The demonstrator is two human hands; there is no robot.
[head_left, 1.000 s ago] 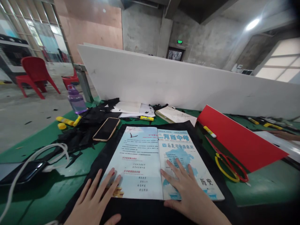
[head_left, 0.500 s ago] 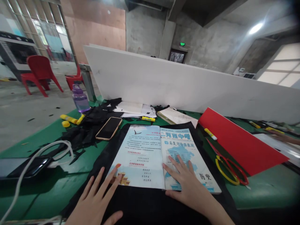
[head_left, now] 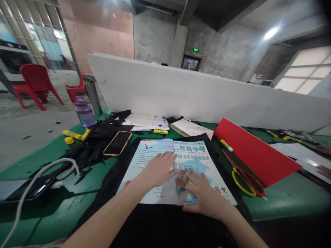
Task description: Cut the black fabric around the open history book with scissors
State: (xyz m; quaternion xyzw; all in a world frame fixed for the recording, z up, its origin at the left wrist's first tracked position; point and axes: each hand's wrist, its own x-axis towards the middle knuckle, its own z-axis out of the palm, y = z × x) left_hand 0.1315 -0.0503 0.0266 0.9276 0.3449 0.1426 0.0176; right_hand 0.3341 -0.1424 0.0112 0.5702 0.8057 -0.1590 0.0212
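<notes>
A book (head_left: 217, 172) lies spread with its covers facing up on a black sheet (head_left: 155, 224). Its left cover has a bird and red and black print; the right one has large blue characters and a blue map shape. My left hand (head_left: 157, 168) lies across the left cover close to the spine, fingers extended, holding nothing. My right hand (head_left: 203, 191) rests on the lower part of the right cover with fingers spread. The fingertips of both hands are close together near the spine; whether they touch is hard to tell.
Left are a phone (head_left: 117, 143), black scraps (head_left: 88, 150), glue sticks (head_left: 72, 134), a purple bottle (head_left: 84, 113) and a cabled device (head_left: 31, 187). Right are scissors (head_left: 244, 182) and a red sheet (head_left: 253, 151). A white board (head_left: 181, 91) stands behind. Another person's hand (head_left: 324, 170) shows far right.
My left hand has moved up and right from the book's lower left edge to near its spine. My right hand stays on the right cover. The view has shifted slightly.
</notes>
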